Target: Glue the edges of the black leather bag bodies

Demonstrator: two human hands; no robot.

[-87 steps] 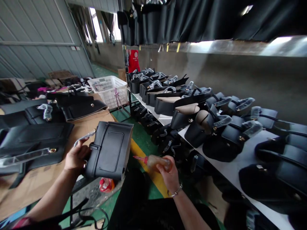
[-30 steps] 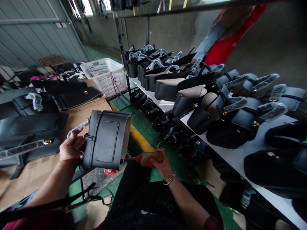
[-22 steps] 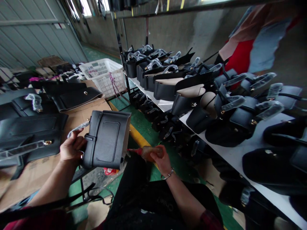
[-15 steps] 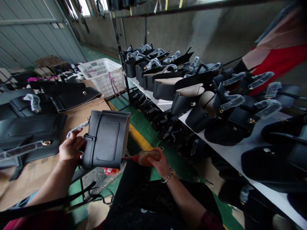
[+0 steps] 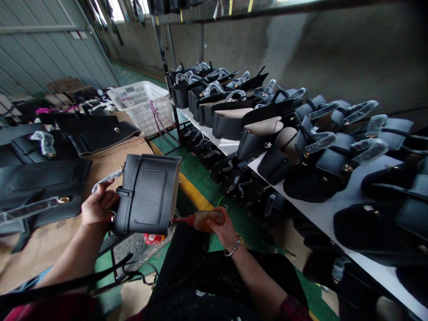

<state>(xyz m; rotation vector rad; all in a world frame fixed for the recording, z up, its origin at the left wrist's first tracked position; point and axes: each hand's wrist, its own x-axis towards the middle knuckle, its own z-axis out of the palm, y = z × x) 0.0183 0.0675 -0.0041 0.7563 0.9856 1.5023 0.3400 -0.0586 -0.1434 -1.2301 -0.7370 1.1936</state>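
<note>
My left hand point(image 5: 98, 207) is closed on the plastic-wrapped handle side of a black handbag point(image 5: 149, 196), which I hold up over the edge of the cardboard-covered table. A stitched panel and a strap loop show on the bag's near face. In my right hand point(image 5: 223, 227) is a squeeze bottle point(image 5: 203, 221) of amber-brown content with a red nozzle, its fingers wrapped round it. The nozzle points left, and its tip is at the lower right edge of the bag. Whether the tip touches the bag, I cannot tell.
On the table point(image 5: 100, 162) at left lie more black bag pieces point(image 5: 43, 183). Behind stands a white plastic basket point(image 5: 150, 107). Along the right, a rack shelf point(image 5: 307, 209) carries rows of black handbags point(image 5: 261, 138), with more on a lower level. The floor point(image 5: 197, 171) is green with a yellow line.
A person in red and pink at the upper right has gone out of view. My hands, the bag and the bottle have hardly moved.
</note>
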